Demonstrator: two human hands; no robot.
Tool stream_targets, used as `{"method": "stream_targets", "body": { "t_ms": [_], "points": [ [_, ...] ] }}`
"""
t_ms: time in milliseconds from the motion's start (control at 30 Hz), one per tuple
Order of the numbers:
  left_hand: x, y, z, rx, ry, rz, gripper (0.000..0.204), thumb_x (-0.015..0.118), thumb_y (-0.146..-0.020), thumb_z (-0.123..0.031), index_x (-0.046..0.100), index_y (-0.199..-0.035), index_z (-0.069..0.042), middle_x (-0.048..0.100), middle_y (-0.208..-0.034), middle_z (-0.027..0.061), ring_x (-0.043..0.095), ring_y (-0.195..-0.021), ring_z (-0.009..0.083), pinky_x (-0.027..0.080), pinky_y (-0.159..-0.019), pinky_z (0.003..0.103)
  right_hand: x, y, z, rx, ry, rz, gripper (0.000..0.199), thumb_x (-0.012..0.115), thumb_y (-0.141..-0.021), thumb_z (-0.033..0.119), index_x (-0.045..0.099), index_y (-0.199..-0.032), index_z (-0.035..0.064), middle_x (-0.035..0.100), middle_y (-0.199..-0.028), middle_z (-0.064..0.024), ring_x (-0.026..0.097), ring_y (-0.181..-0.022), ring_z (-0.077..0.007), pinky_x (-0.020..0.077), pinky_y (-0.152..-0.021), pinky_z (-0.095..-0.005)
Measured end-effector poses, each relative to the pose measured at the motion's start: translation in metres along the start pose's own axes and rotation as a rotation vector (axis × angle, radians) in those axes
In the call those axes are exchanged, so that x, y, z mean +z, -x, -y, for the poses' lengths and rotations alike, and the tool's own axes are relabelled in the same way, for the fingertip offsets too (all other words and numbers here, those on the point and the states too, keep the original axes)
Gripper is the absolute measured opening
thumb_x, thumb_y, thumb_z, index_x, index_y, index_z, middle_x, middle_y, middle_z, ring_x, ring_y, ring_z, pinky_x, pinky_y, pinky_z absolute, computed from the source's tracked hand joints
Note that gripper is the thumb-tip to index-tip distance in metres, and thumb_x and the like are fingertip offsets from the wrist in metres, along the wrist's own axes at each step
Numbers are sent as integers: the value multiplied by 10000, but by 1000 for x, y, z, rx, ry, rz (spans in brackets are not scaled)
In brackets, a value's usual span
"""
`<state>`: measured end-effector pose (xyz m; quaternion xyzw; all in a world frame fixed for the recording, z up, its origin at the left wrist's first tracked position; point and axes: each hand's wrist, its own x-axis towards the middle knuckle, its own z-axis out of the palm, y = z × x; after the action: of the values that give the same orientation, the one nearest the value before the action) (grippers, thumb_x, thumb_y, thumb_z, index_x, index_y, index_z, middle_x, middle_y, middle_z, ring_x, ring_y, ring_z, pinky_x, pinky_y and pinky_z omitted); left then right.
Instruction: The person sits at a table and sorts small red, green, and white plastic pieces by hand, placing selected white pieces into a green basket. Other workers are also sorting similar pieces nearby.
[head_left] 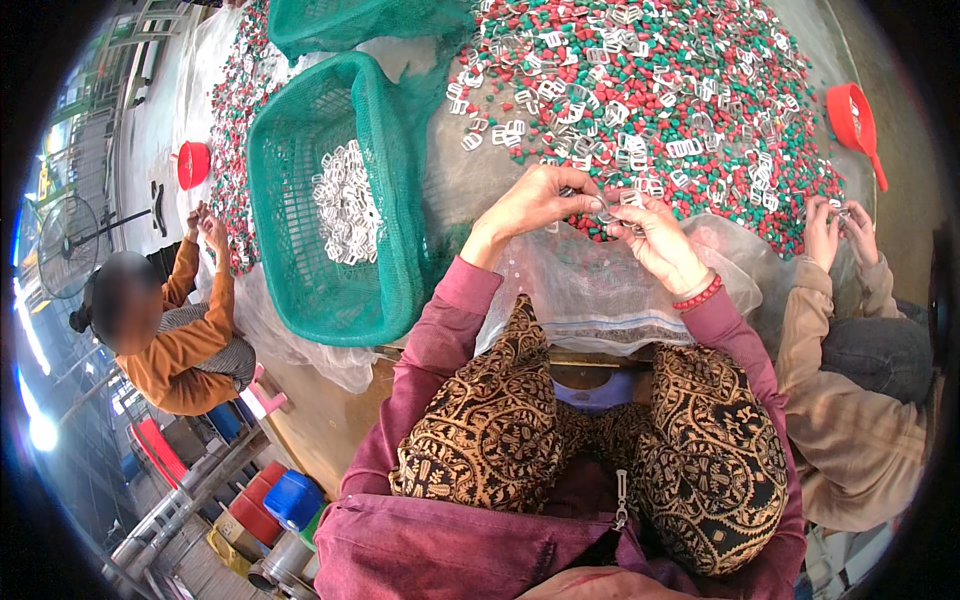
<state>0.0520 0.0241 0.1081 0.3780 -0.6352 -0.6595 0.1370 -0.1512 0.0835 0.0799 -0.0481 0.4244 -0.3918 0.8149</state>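
My left hand (535,200) and my right hand (655,235) meet over the table edge, fingers pinched together on a small clear plastic buckle (605,210). Just beyond them spreads a big heap of red and green pellets mixed with clear buckles (650,90). To my left stands a green mesh basket (390,250) with a pile of sorted clear buckles (345,200) inside. A clear plastic sheet (590,290) hangs over the table edge beneath my hands.
A person in an orange top (190,340) picks at pellets on the left near a red scoop (192,165). Another person's hands (838,228) work on the right, by a red scoop (852,120). A second green basket (350,20) sits farther back. A fan (65,245) stands far left.
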Motion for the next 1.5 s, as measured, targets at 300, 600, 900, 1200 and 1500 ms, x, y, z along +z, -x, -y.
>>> {"method": "stream_targets", "body": {
  "t_ms": [300, 600, 900, 1200, 1500],
  "points": [
    [-20, 14, 20, 117, 1016, 47, 294, 560, -888, -338, 545, -876, -45, 568, -889, 93, 461, -601, 80, 303, -393, 168, 19, 10, 7, -186, 354, 118, 435, 499, -881, 7, 392, -1303, 0, 486, -974, -36, 605, -723, -144, 560, -602, -279],
    [6, 8, 27, -98, 748, -87, 286, 613, -848, -131, 560, -1113, -37, 611, -1012, 54, 547, -707, 65, 384, -417, 157, 26, 20, 15, -203, 624, 184, 501, 501, -880, -5, 361, -1356, 65, 461, -931, -26, 553, -661, -99, 533, -480, -231],
    [38, 0, 32, -166, 904, -132, 386, 615, -860, -198, 513, -1177, -2, 599, -789, 30, 570, -647, 86, 460, -455, 203, 29, 14, 12, -365, 575, 69, 508, 496, -880, -10, 349, -1362, 57, 486, -865, -31, 558, -616, -101, 537, -492, -240],
    [45, -5, 6, 314, -209, -601, 148, 605, -814, -53, 617, -961, -57, 620, -831, 58, 614, -730, 179, 492, -647, 311, 7, 4, 14, -97, 212, 52, 312, 564, -828, 18, 534, -1134, -35, 615, -787, -66, 582, -595, -114, 506, -473, -223],
    [5, -6, 7, 302, -192, -211, 154, 602, -821, -100, 626, -959, -38, 595, -863, 66, 565, -830, 196, 445, -751, 315, 3, 3, 9, 118, -98, 58, 175, 563, -822, 6, 554, -996, -11, 618, -809, -82, 581, -621, -123, 480, -471, -200]
  ]
}}
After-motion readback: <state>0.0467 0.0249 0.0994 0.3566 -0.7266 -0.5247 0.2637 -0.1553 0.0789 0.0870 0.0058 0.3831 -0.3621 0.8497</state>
